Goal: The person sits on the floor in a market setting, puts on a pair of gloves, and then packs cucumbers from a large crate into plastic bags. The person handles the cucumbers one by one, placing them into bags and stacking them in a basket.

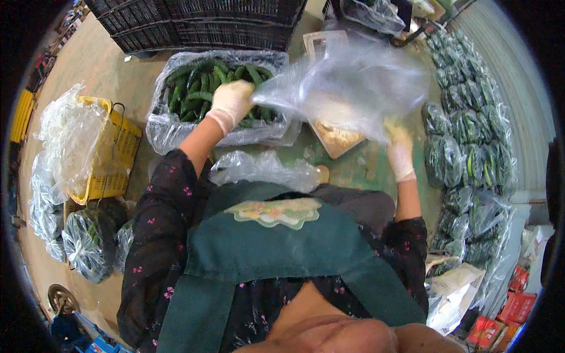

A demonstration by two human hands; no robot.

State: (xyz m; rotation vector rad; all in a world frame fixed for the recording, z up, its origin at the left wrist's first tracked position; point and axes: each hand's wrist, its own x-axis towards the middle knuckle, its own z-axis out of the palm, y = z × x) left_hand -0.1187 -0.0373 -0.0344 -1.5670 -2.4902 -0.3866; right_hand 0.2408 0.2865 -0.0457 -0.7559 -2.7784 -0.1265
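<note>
A clear plastic bag (353,84) stretches between my two gloved hands, blurred by motion. My left hand (232,105) grips one corner of it above a crate lined with clear film (176,128). Green cucumbers (194,95) fill that crate, partly hidden under my left hand. On the right, my right hand (399,148) is shut on the bag's lower edge, its fingers blurred. Beneath the bag lies a tray-like thing with a pale brown surface (337,139), mostly covered. A pile of clear plastic bags (265,170) rests close before my lap.
Black plastic crates (198,26) stand beyond the cucumbers. At left is a yellow plastic basket (114,154) draped with clear film (70,137), with filled bags (88,247) nearby. Rows of bagged green produce (472,128) line the right side. Red boxes (521,306) sit at lower right.
</note>
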